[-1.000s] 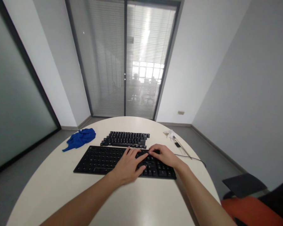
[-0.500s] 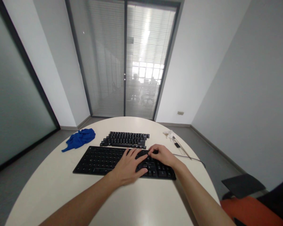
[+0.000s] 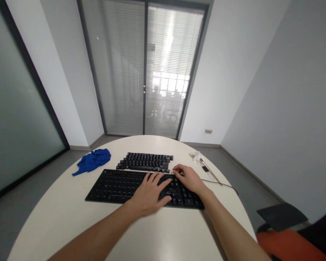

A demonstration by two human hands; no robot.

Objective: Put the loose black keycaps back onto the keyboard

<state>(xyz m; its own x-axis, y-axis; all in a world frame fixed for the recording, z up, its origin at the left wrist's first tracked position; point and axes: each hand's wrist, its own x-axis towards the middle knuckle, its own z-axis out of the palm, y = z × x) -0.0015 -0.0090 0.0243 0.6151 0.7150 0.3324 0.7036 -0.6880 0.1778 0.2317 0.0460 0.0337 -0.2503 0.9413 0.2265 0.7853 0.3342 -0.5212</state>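
Observation:
A black keyboard [image 3: 111, 185] lies flat on the white table, its left part bare of keycaps and its right part still carrying keys. My left hand [image 3: 152, 194] rests on the keyboard right of its middle, fingers spread and holding nothing. At the keyboard's upper edge is my right hand [image 3: 188, 178], with thumb and index finger curled close together. Anything between those fingertips is too small to make out. Just beyond the keyboard, loose black keycaps [image 3: 146, 161] stand in rows.
A crumpled blue cloth [image 3: 93, 160] lies on the table [image 3: 57, 214] at the left. To the right are a white crumpled piece [image 3: 197, 156], a thin stick-like tool [image 3: 211, 171] and a small black item [image 3: 205, 169]. The keyboard cable [image 3: 220, 183] runs rightward. An orange chair [image 3: 288, 244] stands at the right.
My right hand's fingertips have moved slightly up from the keys to the keyboard's far edge. My left hand stays spread in place. The view has shifted slightly.

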